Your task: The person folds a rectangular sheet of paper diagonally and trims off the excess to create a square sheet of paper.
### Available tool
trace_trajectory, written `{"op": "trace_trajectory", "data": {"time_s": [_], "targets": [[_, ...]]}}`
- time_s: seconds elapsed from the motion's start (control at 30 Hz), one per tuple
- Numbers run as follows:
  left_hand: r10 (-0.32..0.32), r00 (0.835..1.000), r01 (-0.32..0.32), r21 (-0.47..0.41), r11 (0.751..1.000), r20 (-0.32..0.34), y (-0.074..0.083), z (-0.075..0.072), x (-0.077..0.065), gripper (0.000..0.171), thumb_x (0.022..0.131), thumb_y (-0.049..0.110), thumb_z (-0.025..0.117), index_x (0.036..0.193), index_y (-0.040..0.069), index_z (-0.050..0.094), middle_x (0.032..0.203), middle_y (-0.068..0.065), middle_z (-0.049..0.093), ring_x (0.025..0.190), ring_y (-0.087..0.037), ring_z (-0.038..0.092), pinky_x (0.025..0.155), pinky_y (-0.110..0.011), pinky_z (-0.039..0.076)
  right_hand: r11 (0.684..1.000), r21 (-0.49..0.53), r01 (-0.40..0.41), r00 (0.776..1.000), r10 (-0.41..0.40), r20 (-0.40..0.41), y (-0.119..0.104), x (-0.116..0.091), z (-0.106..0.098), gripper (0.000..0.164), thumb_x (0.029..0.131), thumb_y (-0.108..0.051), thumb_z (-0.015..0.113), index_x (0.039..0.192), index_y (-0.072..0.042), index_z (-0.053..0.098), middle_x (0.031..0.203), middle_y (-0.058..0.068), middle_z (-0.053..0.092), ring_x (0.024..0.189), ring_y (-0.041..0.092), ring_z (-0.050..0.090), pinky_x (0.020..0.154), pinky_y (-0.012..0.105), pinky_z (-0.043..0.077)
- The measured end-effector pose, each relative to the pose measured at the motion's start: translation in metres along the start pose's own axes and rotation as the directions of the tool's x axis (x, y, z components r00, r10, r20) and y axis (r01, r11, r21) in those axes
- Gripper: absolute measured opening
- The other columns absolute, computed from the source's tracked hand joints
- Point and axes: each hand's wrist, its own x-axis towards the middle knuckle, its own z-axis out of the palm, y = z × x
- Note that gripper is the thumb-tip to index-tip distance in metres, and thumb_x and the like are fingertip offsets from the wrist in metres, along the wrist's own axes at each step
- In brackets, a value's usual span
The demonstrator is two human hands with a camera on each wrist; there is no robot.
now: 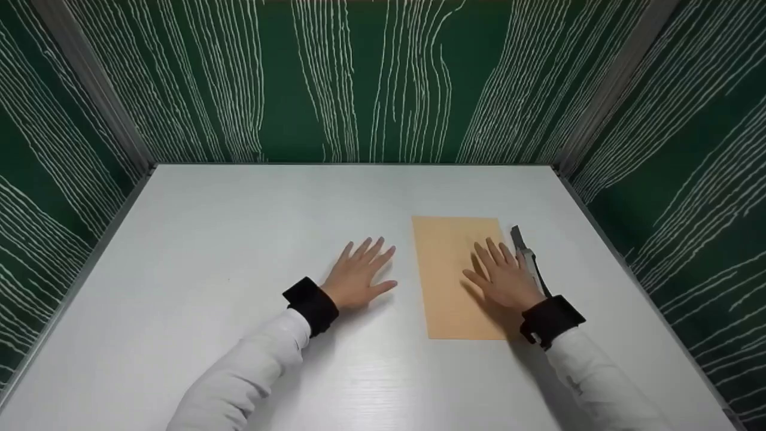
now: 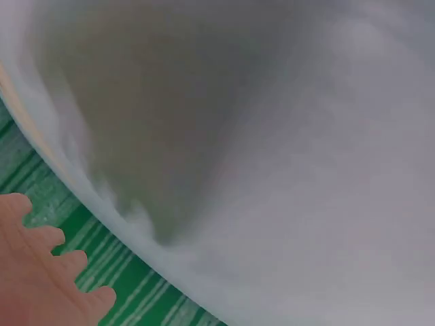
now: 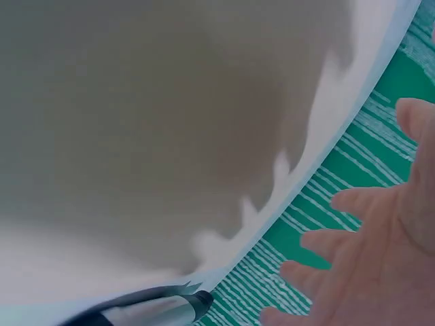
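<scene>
Fingers spread, my left hand (image 1: 358, 275) hovers palm down over the white table, left of a flat tan rectangular sheet (image 1: 446, 287). Its shadow falls on the tabletop beneath it. My right hand (image 1: 507, 280) hangs above the right part of that sheet, fingers fanned out and holding nothing. Just beyond its outer edge lies a slim grey and black tool (image 1: 529, 257), partly covered by the hand. In the right wrist view the tool (image 3: 160, 311) shows a silvery body with a dark rounded end; its exact kind I cannot tell.
The white table (image 1: 209, 239) is bordered by green walls (image 1: 383, 78) with wavy white lines at the back and both sides. Grey posts (image 1: 102, 84) stand at the back corners. Black bands (image 1: 311, 306) circle both wrists over white sleeves.
</scene>
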Motion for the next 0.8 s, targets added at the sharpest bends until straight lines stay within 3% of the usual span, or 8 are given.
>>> {"op": "trace_trajectory", "data": {"time_s": [0.2,0.4,0.6,0.8], "targets": [[0.113,0.990,-0.121,0.098,0.988,0.086,0.038,0.013,0.007,0.072,0.105,0.063,0.037,0.165,0.027,0.021,0.174,-0.004,0.019,0.163,-0.027,0.017,0.132,-0.054,0.015,1.000,-0.008,-0.005,0.999,0.005,0.041,-0.004,-0.022,0.002,0.077,0.106,-0.051,0.046,0.162,-0.003,0.025,0.169,0.027,0.018,0.156,0.054,0.015,0.124,0.074,0.006],[0.189,0.970,-0.213,0.163,0.963,0.153,0.065,0.023,0.013,0.072,0.105,0.065,0.035,0.166,0.030,0.019,0.175,0.000,0.016,0.163,-0.024,0.016,0.133,-0.051,0.015,1.000,-0.010,-0.003,0.995,0.004,0.095,-0.006,-0.043,0.005,0.081,0.104,-0.054,0.047,0.161,0.000,0.026,0.168,0.030,0.019,0.154,0.057,0.016,0.121,0.077,0.009],[0.232,0.957,-0.261,0.166,0.951,0.174,0.077,0.031,0.015,0.070,0.105,0.063,0.036,0.165,0.030,0.020,0.174,0.001,0.019,0.163,-0.022,0.017,0.133,-0.050,0.016,0.999,0.034,0.008,0.991,-0.012,0.134,-0.009,-0.055,0.003,0.085,0.103,-0.054,0.050,0.161,0.002,0.025,0.168,0.031,0.018,0.153,0.058,0.015,0.121,0.077,0.012],[0.237,0.952,-0.265,0.134,0.955,0.195,0.079,0.037,0.011,0.069,0.105,0.060,0.039,0.165,0.030,0.023,0.173,0.001,0.021,0.162,-0.022,0.018,0.133,-0.047,0.016,0.998,0.055,0.015,0.985,-0.024,0.172,-0.011,-0.061,0.006,0.086,0.103,-0.053,0.051,0.160,0.005,0.023,0.168,0.033,0.015,0.152,0.060,0.014,0.119,0.077,0.017]]}}
